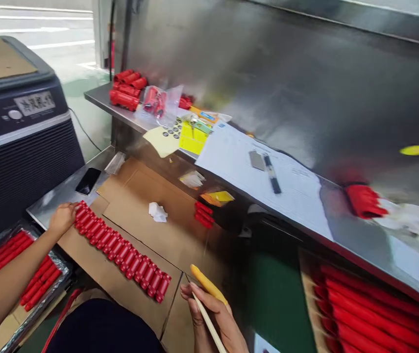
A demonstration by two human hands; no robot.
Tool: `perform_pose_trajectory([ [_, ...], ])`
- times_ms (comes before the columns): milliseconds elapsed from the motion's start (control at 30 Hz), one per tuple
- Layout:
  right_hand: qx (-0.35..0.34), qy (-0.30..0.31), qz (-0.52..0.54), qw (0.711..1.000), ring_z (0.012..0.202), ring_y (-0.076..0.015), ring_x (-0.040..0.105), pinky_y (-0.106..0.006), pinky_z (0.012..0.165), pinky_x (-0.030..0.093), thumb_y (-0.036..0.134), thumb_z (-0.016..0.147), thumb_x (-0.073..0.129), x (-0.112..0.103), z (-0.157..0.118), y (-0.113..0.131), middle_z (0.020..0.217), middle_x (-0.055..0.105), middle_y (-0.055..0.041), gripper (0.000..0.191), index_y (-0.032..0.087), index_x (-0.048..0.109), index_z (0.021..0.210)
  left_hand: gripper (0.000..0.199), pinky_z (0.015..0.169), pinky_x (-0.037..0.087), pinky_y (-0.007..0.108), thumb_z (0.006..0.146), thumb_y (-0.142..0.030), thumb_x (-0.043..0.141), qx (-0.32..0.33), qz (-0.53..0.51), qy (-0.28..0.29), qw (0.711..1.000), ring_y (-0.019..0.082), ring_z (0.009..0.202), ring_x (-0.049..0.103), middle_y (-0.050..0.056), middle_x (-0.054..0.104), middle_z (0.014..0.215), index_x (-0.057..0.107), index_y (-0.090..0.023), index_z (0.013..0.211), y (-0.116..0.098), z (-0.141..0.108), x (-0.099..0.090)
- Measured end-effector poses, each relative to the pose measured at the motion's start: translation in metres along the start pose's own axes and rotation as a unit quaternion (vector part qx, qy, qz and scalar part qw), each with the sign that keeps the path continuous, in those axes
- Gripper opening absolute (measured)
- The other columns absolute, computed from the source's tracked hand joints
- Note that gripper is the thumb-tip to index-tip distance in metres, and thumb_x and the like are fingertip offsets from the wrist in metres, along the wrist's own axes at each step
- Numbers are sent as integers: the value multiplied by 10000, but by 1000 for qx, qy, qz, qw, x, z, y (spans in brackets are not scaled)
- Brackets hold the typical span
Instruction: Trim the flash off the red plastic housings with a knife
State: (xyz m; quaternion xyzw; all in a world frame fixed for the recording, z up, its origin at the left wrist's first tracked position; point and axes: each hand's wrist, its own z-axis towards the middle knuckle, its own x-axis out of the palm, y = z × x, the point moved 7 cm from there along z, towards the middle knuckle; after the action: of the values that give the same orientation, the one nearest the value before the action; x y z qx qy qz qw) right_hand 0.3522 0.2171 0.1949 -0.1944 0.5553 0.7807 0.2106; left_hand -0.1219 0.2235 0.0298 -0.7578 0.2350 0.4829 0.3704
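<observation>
A long row of short red tube-shaped parts point(121, 251) with flanged ends lies side by side on the cardboard. My left hand point(63, 219) is closed at the far left end of this row, its fingertips on the last red part. Part of that grip is hidden. In my right hand point(212, 318), near the bottom of the view, is a slim pale stick-like tool point(208, 321) with a thin dark tip, pinched between thumb and fingers. A yellow finger cot point(208, 283) covers one finger of this hand. The tool's tip is apart from the row's right end.
Cardboard point(146, 201) carries crumpled white paper point(157, 212) and a few red parts point(204, 214). A phone point(87, 181) lies left. The raised metal shelf holds paper sheets point(231, 152), a marker-like item point(272, 174) and bagged red parts point(155, 101). Red-filled trays point(64, 269) stand at left and right.
</observation>
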Motion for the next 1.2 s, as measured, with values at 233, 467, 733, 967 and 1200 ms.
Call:
perform_pose_trajectory([
  [233,-25,-29,6,999,805,-234,815,-358,741,702,288,1060,654,-32,-8,0,895,826,-80,147,234,790,1071,411,1076,429,766,1107,-373,424,191,39,-69,978,517,1426,490,242,638,1453,667,-124,1325,-154,-17,8],
  [467,14,-48,-37,998,1129,-256,708,-471,920,670,468,1058,688,-76,-21,-10,1364,696,-107,362,239,683,1339,379,989,607,528,1014,-367,726,487,7,101,867,297,1181,704,130,692,1378,683,-178,1339,-472,-66,166],
  [733,63,-76,-34,995,1153,-255,708,-420,927,652,405,1068,691,-116,-43,-29,1353,706,-89,234,285,712,1267,416,994,608,534,1022,-373,713,460,-52,189,866,311,1203,696,130,665,1427,660,-187,1389,-530,-73,186],
  [967,127,-79,35,988,666,-172,696,-272,531,581,427,1094,616,-85,-36,-61,848,722,-20,210,262,727,1160,263,910,640,443,1039,-375,647,378,-133,369,839,261,984,779,96,810,1087,766,-161,1136,-399,-130,117],
  [1200,279,125,268,914,434,-79,454,-182,381,342,658,956,710,-12,-15,-54,615,536,70,446,217,649,920,453,976,618,438,706,-535,917,141,-434,387,801,391,1147,762,109,845,1161,872,-300,1090,-271,-207,18],
])
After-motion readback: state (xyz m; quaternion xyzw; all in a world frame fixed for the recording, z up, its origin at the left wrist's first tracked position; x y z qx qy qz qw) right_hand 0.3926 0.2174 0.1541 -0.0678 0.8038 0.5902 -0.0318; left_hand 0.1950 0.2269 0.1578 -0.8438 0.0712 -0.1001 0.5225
